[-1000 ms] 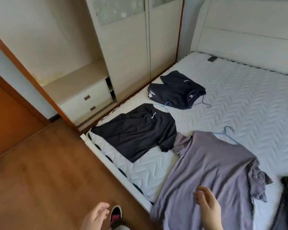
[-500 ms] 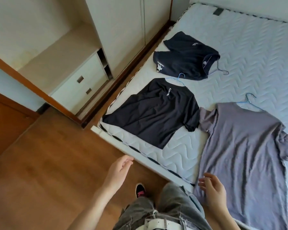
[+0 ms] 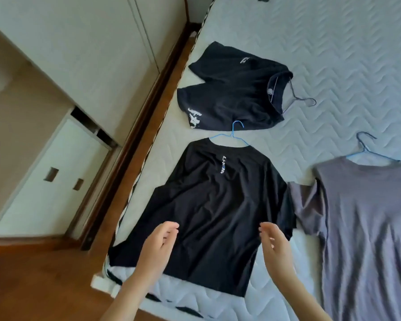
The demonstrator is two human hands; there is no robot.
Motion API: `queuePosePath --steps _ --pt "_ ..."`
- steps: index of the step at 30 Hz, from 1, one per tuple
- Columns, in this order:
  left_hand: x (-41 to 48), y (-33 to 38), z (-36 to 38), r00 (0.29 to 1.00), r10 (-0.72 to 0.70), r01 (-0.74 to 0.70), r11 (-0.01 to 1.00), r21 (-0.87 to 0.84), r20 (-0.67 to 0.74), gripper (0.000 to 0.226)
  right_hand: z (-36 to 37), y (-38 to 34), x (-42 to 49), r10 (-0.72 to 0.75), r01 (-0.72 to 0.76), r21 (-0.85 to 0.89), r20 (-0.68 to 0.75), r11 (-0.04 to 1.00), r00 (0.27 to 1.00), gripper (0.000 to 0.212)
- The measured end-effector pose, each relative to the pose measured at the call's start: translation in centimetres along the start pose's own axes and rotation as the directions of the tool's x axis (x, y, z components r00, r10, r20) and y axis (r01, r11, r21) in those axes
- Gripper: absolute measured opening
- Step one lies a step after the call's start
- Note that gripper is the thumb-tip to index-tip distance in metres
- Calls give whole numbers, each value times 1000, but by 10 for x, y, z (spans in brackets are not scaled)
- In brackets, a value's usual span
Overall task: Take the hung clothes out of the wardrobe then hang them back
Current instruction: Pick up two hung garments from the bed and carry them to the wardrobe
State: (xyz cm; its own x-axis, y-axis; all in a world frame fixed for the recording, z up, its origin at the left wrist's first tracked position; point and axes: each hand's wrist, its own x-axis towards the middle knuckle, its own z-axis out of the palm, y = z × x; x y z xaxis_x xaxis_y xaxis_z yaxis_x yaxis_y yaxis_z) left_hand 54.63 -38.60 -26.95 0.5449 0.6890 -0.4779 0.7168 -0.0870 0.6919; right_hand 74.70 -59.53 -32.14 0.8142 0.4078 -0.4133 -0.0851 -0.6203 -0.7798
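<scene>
A black T-shirt (image 3: 208, 200) with a small white logo lies flat on the mattress (image 3: 333, 54), on a blue wire hanger (image 3: 233, 135). My left hand (image 3: 159, 244) and right hand (image 3: 274, 246) hover over its lower half, fingers apart, holding nothing. Beyond it lies a crumpled dark navy T-shirt (image 3: 232, 91) on a dark wire hanger (image 3: 303, 101). To the right a grey T-shirt (image 3: 366, 223) is spread on a blue hanger (image 3: 366, 149).
The wardrobe's sliding doors (image 3: 102, 47) stand shut along the left of the bed. A low drawer unit (image 3: 44, 179) sits beside them. Wooden floor (image 3: 37, 286) fills the lower left, next to the mattress corner.
The view has swung over the bed. Both hands have come up from near the floor and the grey shirt to hover above the black T-shirt.
</scene>
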Motion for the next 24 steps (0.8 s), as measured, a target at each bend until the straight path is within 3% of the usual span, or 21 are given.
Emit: queuePosePath --steps 6,12,17,19,21,24 --pt "220 25 37 987 160 -162 976 148 26 26 75 10 168 -283 248 -345 -55 905 957 43" --pt "392 49 109 933 361 -342 866 364 17 38 108 82 263 -318 207 -670 -45 713 947 55" --pt "472 62 145 894 448 -384 741 550 20 49 117 119 277 -378 234 -695 -59 680 924 59" --pt "481 67 151 903 423 -382 709 593 75 36 117 120 279 -395 252 -689 -53 679 917 60" --pt "481 72 150 918 378 -374 735 565 117 22 117 122 278 -401 262 -680 -51 684 915 60" --pt "465 83 134 928 352 -367 797 479 126 28 114 120 280 -387 256 -670 -50 696 921 61"
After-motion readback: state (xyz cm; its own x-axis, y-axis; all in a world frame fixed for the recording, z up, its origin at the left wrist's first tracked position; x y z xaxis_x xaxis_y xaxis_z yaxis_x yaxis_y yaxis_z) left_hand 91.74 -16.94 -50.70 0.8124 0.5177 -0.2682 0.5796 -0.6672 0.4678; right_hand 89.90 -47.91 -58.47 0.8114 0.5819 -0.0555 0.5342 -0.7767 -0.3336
